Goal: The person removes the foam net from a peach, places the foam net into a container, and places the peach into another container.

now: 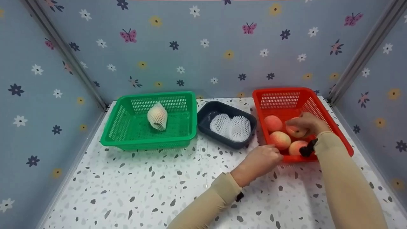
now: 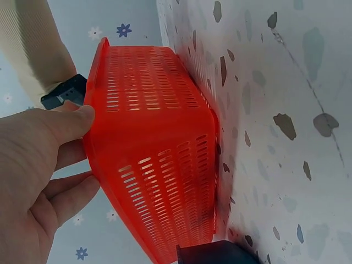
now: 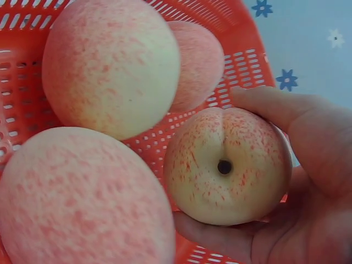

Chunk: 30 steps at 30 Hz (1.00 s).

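A red basket [image 1: 279, 101] at the right holds several peaches. My right hand [image 1: 312, 123] reaches into it and grips one peach [image 3: 228, 165], thumb on one side and fingers on the other; a dark hole shows in that peach's end. Around it lie a pinkish peach [image 1: 273, 123], a yellowish peach [image 1: 279, 140] and a third peach [image 1: 297, 147] by the front wall, partly behind the wrist device. At the basket's near left corner, my left hand [image 1: 259, 161] holds the rim, its thumb and fingers meeting at the red edge in the left wrist view.
Left of the red basket stands a dark plastic tray [image 1: 208, 131] with white foam fruit nets [image 1: 239, 128] inside. Farther left, a green basket [image 1: 127, 142] contains one fruit in a foam net [image 1: 157, 117]. Patterned panels enclose the speckled table [image 1: 152, 187] at the back and sides.
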Available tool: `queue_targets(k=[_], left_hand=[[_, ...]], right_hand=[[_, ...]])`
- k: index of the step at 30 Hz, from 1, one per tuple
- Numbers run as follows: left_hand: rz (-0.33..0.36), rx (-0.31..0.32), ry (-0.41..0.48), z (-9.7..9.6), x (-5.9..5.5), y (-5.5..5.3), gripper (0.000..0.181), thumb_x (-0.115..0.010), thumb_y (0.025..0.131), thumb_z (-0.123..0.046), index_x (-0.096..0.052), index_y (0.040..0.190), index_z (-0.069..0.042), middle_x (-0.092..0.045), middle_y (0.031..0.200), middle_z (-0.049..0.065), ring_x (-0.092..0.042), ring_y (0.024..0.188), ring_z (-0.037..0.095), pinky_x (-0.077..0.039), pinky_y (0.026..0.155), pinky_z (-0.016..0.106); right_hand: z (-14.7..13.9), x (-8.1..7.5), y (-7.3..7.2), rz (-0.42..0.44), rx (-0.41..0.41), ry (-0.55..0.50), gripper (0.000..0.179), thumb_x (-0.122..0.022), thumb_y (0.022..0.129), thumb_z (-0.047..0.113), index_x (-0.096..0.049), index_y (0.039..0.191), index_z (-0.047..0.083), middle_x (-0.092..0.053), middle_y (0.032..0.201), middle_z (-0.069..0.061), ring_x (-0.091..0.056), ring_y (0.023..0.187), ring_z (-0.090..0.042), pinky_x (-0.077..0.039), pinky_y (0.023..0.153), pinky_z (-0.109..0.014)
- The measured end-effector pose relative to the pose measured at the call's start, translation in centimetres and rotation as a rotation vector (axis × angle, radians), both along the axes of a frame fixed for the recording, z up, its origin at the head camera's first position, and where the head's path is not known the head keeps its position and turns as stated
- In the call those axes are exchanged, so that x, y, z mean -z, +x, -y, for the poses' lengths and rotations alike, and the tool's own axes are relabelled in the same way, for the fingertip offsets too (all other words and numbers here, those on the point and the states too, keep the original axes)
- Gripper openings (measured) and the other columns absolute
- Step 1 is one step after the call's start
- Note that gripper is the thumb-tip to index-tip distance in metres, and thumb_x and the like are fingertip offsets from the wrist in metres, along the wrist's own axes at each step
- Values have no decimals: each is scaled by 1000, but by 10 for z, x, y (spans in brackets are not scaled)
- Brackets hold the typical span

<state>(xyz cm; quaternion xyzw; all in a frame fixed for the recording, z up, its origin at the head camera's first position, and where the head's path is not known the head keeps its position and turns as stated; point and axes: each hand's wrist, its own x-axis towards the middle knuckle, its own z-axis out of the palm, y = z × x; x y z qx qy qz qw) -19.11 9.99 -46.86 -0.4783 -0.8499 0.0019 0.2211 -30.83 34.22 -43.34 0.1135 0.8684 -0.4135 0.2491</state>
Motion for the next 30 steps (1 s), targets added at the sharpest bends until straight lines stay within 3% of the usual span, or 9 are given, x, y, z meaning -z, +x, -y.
queue_targets(k=[6, 8, 12, 15, 18, 22, 26, 30], left_hand=[[13, 6, -11, -2, 0, 1, 14, -65, 90, -16, -75, 93, -25, -67, 84, -9, -60, 82, 7, -49, 71, 18], [23, 3, -4, -2, 0, 1, 14, -66, 90, -16, -75, 93, -26, -67, 84, -10, -60, 83, 7, -49, 72, 18], [40, -4, 9, 0, 1, 0, 14, -68, 89, -16, -75, 91, -27, -67, 84, -11, -59, 82, 6, -49, 70, 18], [47, -9, 9, 0, 0, -1, 13, -67, 89, -15, -75, 91, -26, -66, 83, -10, -59, 81, 7, -48, 70, 17], [53, -16, 6, 0, -1, -2, 14, -66, 90, -15, -75, 92, -25, -66, 83, -9, -59, 81, 7, -49, 70, 17], [56, -18, 6, 0, -1, -3, 13, -66, 90, -15, -75, 92, -25, -66, 83, -9, -60, 81, 7, -49, 70, 17], [58, -13, 11, 0, 0, -3, 14, -66, 90, -15, -76, 93, -25, -66, 82, -8, -60, 80, 7, -49, 70, 17], [63, -13, 14, 1, 1, -2, 14, -66, 90, -15, -76, 93, -25, -65, 82, -9, -59, 80, 7, -49, 70, 18]], right_hand=[[2, 1, 8, 109, 69, -55, 36, -76, 81, 42, -64, 86, 8, -55, 69, -1, -56, 73, -24, -49, 68, -34], [6, -4, 16, 147, 131, -122, 38, -79, 78, 42, -64, 91, 9, -57, 79, -1, -55, 80, -24, -50, 72, -34], [18, -15, 31, 188, 303, -246, 58, -86, 69, 42, -55, 110, 13, -51, 105, -3, -46, 102, -26, -48, 86, -36], [21, -18, 29, 191, 274, -227, 65, -86, 69, 43, -53, 116, 12, -49, 110, -4, -44, 107, -27, -46, 89, -37], [14, -11, 15, 193, 147, -132, 65, -81, 74, 47, -53, 118, 7, -52, 105, -6, -46, 103, -28, -47, 84, -37], [13, -9, 10, 200, 106, -98, 66, -79, 75, 49, -54, 118, 7, -53, 103, -6, -47, 101, -28, -48, 81, -36], [18, -17, 19, 203, 156, -135, 55, -83, 72, 46, -63, 107, 8, -58, 91, -4, -51, 95, -27, -49, 80, -35], [18, -15, 20, 211, 197, -167, 48, -84, 71, 43, -65, 100, 10, -59, 86, -2, -53, 92, -26, -49, 80, -35]])
